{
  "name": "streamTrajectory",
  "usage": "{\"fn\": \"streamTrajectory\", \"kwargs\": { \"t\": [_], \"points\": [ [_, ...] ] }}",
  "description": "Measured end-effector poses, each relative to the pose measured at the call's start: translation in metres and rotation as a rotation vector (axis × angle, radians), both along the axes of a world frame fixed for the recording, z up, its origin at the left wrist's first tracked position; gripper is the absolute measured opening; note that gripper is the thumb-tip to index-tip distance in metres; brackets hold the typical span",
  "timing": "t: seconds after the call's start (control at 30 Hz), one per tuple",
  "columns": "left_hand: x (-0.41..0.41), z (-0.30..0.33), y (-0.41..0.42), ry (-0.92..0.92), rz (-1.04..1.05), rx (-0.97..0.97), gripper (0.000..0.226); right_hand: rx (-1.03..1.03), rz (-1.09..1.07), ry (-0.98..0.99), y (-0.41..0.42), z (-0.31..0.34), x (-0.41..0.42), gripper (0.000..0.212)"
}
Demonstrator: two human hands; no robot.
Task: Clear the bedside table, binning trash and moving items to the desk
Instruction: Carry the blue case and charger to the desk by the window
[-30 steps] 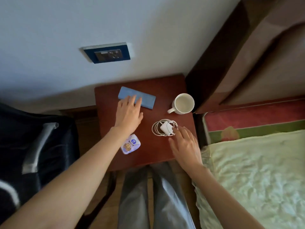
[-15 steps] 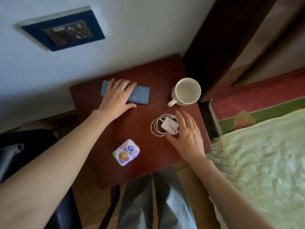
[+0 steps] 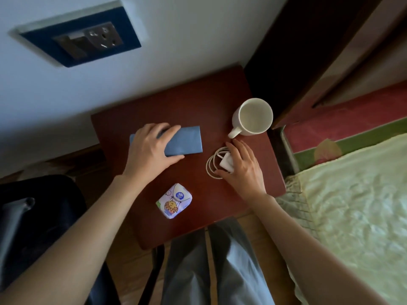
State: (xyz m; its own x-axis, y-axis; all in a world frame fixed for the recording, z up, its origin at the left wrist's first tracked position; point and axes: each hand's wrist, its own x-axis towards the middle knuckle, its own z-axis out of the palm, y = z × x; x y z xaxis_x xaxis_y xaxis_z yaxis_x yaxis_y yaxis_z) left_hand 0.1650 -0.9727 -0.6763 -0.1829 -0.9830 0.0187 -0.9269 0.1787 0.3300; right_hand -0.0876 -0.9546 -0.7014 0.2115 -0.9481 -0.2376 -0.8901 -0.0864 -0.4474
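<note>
White cable (image 3: 211,166) loops loose left of your right grip (image 3: 241,167) (clamping charger (image 3: 226,161)); may snag mug (image 3: 253,116). Left grip (image 3: 152,148) clamps blue packet (image 3: 187,142).

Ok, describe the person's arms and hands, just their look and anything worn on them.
Both arms are bare as far as the frame shows: no sleeves in view. The left hand and right hand wear no gloves, and no rings, watch or bracelets show on the fingers or wrists. The nails look short and unpainted. Nothing is marked or taped on either forearm.
</note>
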Motion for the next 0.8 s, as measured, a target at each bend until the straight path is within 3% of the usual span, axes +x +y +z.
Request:
{"fn": "streamTrajectory", "kwargs": {
  "t": [0.13, 0.43, 0.8],
  "points": [
    [-0.002, 0.005, 0.018, 0.044, 0.064, 0.017, 0.071, -0.100, -0.071, -0.063, 0.006, -0.003, 0.005, 0.058],
    [0.002, 0.034, 0.050, 0.088, 0.166, 0.015, 0.071, -0.104, -0.165, -0.105, 0.011, 0.019, 0.010, 0.040],
    [0.001, 0.164, 0.087, 0.092, 0.265, -0.027, 0.071, -0.204, -0.124, -0.242, 0.051, 0.182, 0.011, 0.039]
  ]
}}
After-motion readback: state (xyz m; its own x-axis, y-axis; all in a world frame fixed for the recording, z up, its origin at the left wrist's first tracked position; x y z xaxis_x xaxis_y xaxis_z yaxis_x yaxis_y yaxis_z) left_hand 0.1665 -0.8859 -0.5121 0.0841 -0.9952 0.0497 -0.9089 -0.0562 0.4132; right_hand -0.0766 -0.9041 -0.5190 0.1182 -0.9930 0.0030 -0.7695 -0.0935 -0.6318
